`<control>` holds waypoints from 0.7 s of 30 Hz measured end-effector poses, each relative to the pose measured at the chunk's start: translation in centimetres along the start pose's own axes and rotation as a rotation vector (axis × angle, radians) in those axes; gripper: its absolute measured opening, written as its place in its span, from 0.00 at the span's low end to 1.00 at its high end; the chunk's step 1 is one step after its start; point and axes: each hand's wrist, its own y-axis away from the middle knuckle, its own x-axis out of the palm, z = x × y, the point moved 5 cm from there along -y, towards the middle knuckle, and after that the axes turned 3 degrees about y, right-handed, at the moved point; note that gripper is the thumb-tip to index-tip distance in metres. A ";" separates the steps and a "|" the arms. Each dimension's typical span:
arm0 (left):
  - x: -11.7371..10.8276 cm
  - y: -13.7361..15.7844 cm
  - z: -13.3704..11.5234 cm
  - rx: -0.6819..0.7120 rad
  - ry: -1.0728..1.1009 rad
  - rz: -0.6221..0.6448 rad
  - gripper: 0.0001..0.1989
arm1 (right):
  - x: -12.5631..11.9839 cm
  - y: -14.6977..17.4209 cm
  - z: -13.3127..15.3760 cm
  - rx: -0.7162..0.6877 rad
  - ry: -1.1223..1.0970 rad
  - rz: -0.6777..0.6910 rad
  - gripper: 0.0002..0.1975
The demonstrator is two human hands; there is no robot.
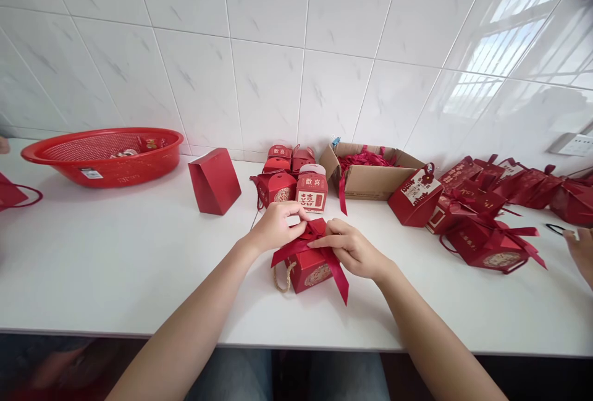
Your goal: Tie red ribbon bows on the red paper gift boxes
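Observation:
A small red gift box (306, 270) with a gold emblem and a twisted cord handle (283, 280) stands on the white table in front of me. A dark red ribbon (340, 277) is tied across its top, with loose tails hanging to both sides. My left hand (277, 227) comes in from the left, thumb and fingertips closed on the ribbon at the bow. From the right, my right hand (352, 246) pinches the ribbon too, its index finger lying across the knot. The fingers partly hide the bow.
Behind stand several red boxes (277, 188) and a cardboard carton (375, 181) of ribbons. At left are a plain red box (215, 181) and a red plastic basket (106, 163). Ribboned boxes (491, 243) crowd the right, near another person's hand (581, 253).

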 end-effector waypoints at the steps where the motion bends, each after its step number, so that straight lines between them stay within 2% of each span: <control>1: -0.1 0.0 0.1 -0.004 -0.021 -0.001 0.06 | 0.0 0.0 0.0 0.003 -0.002 0.008 0.23; 5: -0.3 0.0 0.4 -0.061 -0.081 0.024 0.05 | 0.3 0.0 -0.3 0.014 -0.002 0.039 0.22; 10: -0.3 0.1 0.0 -0.088 -0.081 0.081 0.12 | -0.2 0.1 -0.1 -0.022 0.026 -0.073 0.20; 16: -0.1 -0.1 -0.1 -0.092 -0.018 0.143 0.07 | -1.5 0.4 -1.8 0.324 -0.021 -0.092 0.15; 18: -0.1 -0.2 0.0 -0.099 0.011 0.158 0.05 | -1.7 0.5 -2.3 0.383 -0.027 -0.063 0.09; 21: -0.1 -0.1 0.2 -0.135 0.044 0.178 0.03 | -1.8 0.6 -2.8 0.423 -0.065 -0.053 0.11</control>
